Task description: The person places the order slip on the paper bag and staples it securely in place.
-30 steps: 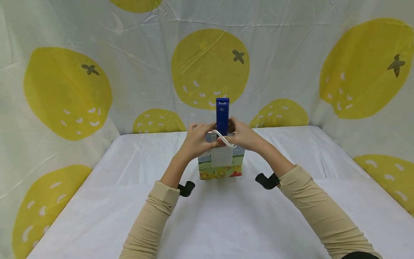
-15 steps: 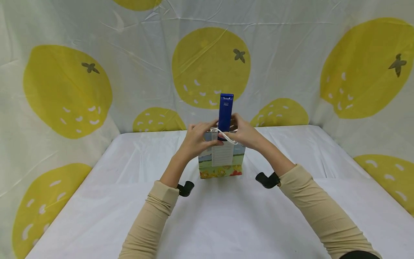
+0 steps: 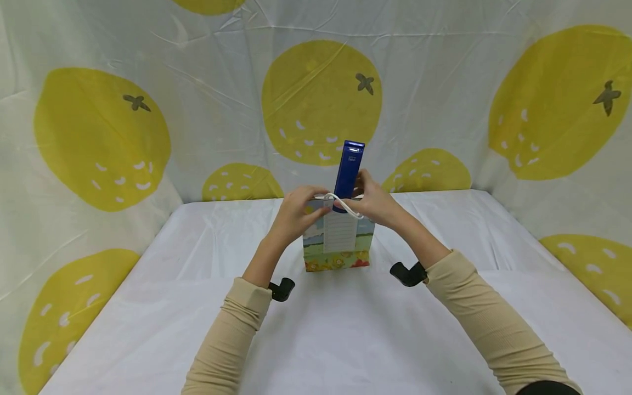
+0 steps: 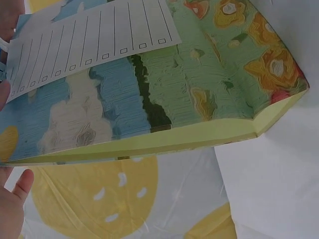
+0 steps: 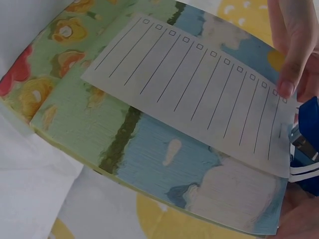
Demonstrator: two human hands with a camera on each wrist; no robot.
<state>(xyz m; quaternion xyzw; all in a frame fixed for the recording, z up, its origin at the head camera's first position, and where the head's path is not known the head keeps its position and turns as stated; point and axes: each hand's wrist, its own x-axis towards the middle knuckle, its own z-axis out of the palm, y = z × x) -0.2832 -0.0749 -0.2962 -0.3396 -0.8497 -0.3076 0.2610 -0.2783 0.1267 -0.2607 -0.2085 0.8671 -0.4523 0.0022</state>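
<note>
A paper bag (image 3: pixel 313 260) with a painted flower-and-sky print stands upright on the table. A white lined checklist sheet (image 3: pixel 339 236) lies against its front, reaching up to the top edge. My left hand (image 3: pixel 291 214) pinches the bag's top left with the sheet, thumb in front and fingers behind; the thumb (image 5: pixel 288 84) presses on the sheet in the right wrist view. My right hand (image 3: pixel 373 204) grips a blue stapler (image 3: pixel 349 167) at the top edge, its long body tilted up and rightward. The bag's white cord handle (image 3: pixel 351 210) loops across the stapler's lower end.
A white cloth (image 3: pixel 316 329) covers the table. Behind it hangs a white curtain (image 3: pixel 222 109) printed with big yellow lemons. Black wrist cameras stick out below both wrists, the left one (image 3: pixel 282 289) and the right one (image 3: pixel 407 274).
The stapler has shifted up and to the right and now leans rightward, with my right hand still gripping it. My left fingers have drawn slightly left, away from the stapler. The bag stays in place.
</note>
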